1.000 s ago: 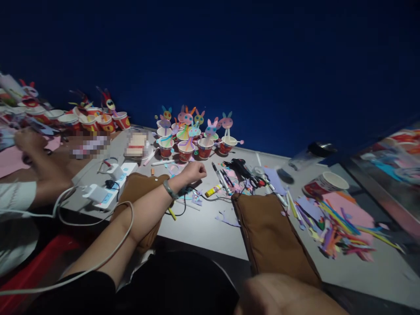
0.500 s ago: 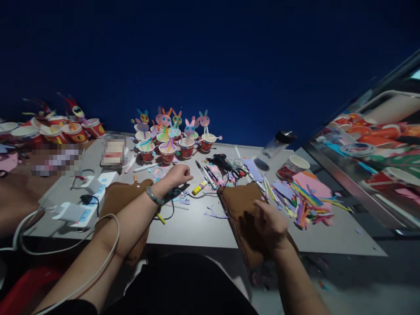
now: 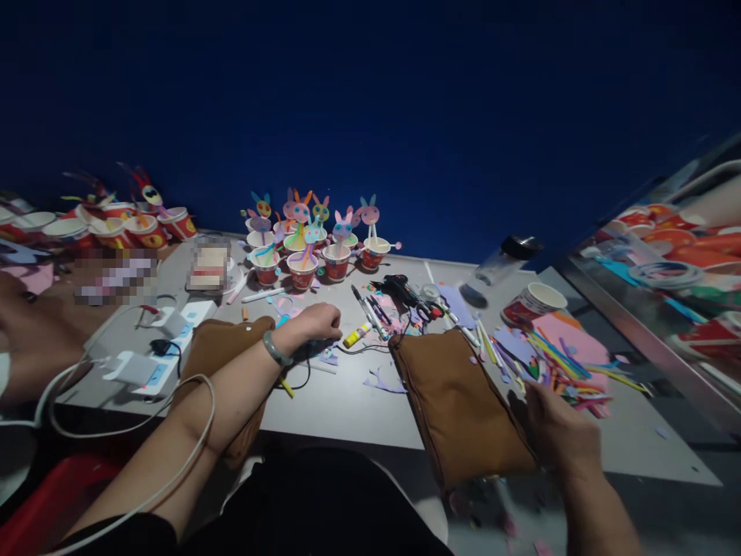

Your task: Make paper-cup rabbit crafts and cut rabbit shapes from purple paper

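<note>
My left hand (image 3: 316,323) is over the table's middle, fingers curled in; whatever they may hold is hidden. Near it lie a yellow glue stick (image 3: 356,334), several pens (image 3: 366,305) and paper scraps (image 3: 385,378). My right hand (image 3: 561,428), a little blurred, hovers at the right by the front edge of a heap of coloured pipe cleaners (image 3: 556,347). Its fingers look bent together, and I cannot make out anything in them. Between my hands lies a brown cushion (image 3: 463,405); another brown cushion (image 3: 223,347) is under my left forearm.
Paper cups with rabbit figures (image 3: 337,262) stand at the back. A black glue gun (image 3: 402,289), a clear bottle (image 3: 492,270) and a paper cup (image 3: 532,303) are to their right. On the left are a power strip (image 3: 174,363), a looping white cable (image 3: 211,401) and another person's arm (image 3: 40,340).
My right hand has moved right, off the brown cushion and toward the pipe cleaners. My left hand has hardly moved. The whole view has shifted slightly.
</note>
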{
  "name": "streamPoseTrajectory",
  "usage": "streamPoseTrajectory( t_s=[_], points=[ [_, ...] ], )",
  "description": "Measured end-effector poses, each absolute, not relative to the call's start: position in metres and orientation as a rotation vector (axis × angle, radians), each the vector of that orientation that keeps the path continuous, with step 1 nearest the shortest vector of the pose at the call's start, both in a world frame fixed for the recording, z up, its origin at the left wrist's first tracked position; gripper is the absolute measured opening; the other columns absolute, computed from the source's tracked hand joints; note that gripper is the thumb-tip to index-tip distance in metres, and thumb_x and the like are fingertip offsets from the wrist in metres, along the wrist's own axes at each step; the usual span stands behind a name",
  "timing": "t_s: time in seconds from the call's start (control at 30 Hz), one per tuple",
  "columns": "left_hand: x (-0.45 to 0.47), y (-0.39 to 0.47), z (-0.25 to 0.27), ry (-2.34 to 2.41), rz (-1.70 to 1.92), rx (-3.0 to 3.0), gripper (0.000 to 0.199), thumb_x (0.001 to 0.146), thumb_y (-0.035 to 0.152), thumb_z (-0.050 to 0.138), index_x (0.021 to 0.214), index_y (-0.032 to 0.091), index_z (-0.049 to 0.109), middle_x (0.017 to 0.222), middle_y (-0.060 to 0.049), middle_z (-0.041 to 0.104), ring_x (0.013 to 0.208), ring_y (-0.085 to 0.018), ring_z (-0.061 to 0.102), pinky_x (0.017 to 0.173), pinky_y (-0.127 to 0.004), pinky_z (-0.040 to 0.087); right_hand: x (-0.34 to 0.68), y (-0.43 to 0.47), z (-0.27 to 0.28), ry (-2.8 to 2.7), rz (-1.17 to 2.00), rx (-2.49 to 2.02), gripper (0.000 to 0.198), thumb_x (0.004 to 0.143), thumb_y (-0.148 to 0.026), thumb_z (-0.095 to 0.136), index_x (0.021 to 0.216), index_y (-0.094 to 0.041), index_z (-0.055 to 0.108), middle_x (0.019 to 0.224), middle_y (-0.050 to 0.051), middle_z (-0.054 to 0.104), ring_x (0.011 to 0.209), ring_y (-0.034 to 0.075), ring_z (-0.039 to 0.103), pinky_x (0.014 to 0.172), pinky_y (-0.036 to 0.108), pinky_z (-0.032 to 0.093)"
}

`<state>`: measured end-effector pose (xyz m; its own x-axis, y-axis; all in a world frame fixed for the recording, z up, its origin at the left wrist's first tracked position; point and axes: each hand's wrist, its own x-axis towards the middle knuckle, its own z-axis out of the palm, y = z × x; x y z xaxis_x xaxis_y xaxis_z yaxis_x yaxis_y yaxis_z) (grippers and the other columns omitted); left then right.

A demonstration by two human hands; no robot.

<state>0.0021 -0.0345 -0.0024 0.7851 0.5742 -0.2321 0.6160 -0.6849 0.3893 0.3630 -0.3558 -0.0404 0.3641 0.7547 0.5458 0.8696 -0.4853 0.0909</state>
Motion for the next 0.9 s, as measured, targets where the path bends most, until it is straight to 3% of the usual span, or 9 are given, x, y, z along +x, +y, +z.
streamPoseTrajectory(
  t_s=[0.3, 0.43, 0.57, 0.7, 0.8, 0.9],
  points=[
    [0.003, -0.042, 0.005, 0.865, -0.174, 2.514, 0.017, 0.073, 0.033, 0.065, 0.077, 0.018, 0.072, 0.075, -0.006, 0.068, 0.070, -0.017, 0.059, 0.060, -0.026, 0.036, 0.374, -0.362, -0.045, -1.344, -0.888, -2.415, 0.030, 0.083, -0.042, 0.050, 0.070, -0.023, 0.069, 0.057, 0.012, 0.065, 0.039, 0.021, 0.053, 0.039, 0.031, 0.029],
    [0.003, -0.043, 0.008, 0.878, -0.180, 2.509, 0.023, 0.075, 0.039, 0.065, 0.072, 0.017, 0.072, 0.070, -0.006, 0.066, 0.069, -0.017, 0.059, 0.059, -0.026, 0.036, 0.373, -0.360, -0.047, -1.334, -0.960, -2.365, 0.033, 0.083, -0.047, 0.051, 0.065, -0.024, 0.067, 0.053, 0.012, 0.062, 0.041, 0.022, 0.053, 0.040, 0.033, 0.031],
    [0.003, -0.042, 0.007, 0.870, -0.200, 2.507, 0.029, 0.075, 0.046, 0.064, 0.073, 0.017, 0.072, 0.072, -0.007, 0.067, 0.069, -0.017, 0.059, 0.058, -0.026, 0.035, 0.368, -0.360, -0.047, -1.400, -0.979, -2.376, 0.041, 0.085, -0.052, 0.050, 0.056, -0.024, 0.057, 0.047, 0.009, 0.055, 0.039, 0.020, 0.049, 0.039, 0.030, 0.027],
    [0.001, -0.042, 0.006, 0.853, -0.239, 2.519, 0.022, 0.072, 0.038, 0.067, 0.081, 0.018, 0.073, 0.075, -0.006, 0.069, 0.070, -0.017, 0.060, 0.059, -0.026, 0.036, 0.352, -0.359, -0.041, -1.536, -0.935, -2.425, 0.049, 0.091, -0.052, 0.042, 0.051, -0.024, 0.037, 0.044, 0.006, 0.048, 0.038, 0.016, 0.044, 0.040, 0.028, 0.025],
    [0.000, -0.041, 0.006, 0.832, -0.274, 2.537, 0.017, 0.070, 0.025, 0.063, 0.083, 0.018, 0.073, 0.077, -0.006, 0.070, 0.071, -0.017, 0.060, 0.061, -0.025, 0.038, 0.340, -0.357, -0.039, -1.618, -0.965, -2.423, 0.048, 0.094, -0.049, 0.039, 0.054, -0.022, 0.044, 0.047, 0.005, 0.049, 0.041, 0.015, 0.045, 0.043, 0.028, 0.025],
    [0.000, -0.041, 0.007, 0.826, -0.302, 2.553, 0.019, 0.070, 0.017, 0.060, 0.083, 0.018, 0.073, 0.078, -0.006, 0.071, 0.071, -0.016, 0.060, 0.061, -0.024, 0.038, 0.336, -0.357, -0.043, -1.650, -1.000, -2.372, 0.041, 0.094, -0.042, 0.043, 0.064, -0.019, 0.058, 0.055, 0.006, 0.058, 0.047, 0.015, 0.053, 0.047, 0.027, 0.028]
  ],
)
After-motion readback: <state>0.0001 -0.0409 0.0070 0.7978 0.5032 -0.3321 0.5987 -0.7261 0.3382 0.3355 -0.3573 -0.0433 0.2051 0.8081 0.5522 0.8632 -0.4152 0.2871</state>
